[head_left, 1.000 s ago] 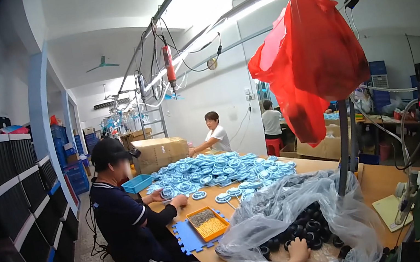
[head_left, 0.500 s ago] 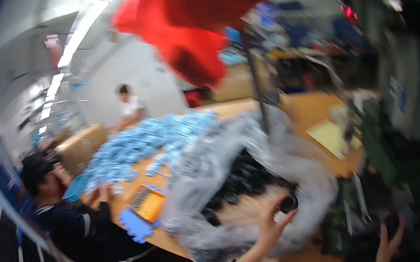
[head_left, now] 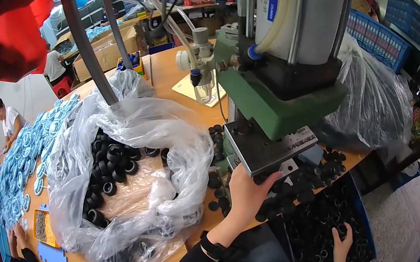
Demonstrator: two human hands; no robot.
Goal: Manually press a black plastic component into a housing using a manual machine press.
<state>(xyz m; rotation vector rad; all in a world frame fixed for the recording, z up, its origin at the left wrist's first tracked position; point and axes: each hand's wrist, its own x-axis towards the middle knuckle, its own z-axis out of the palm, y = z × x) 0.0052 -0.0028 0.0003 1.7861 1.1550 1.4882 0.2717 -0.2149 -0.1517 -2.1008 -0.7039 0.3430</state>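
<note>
- Left hand [head_left: 248, 191] reaches beneath the dark rectangular metal block [head_left: 257, 148] of the green-and-grey press [head_left: 284, 110]; its fingertips are hidden, so its grip cannot be told.
- Right hand [head_left: 342, 243], fingers half curled, hangs over the blue-walled bin [head_left: 364, 216]; whether it grasps anything cannot be told.
- Black round rings [head_left: 110, 167] fill the bin and lie in the open clear plastic bag [head_left: 176, 125].
- The brown wooden table's [head_left: 166, 77] front edge passes beneath the left forearm; the bin sits beyond it, with open air around the right hand.
- The block overhangs the left fingers; the bag crowds that wrist's left.
</note>
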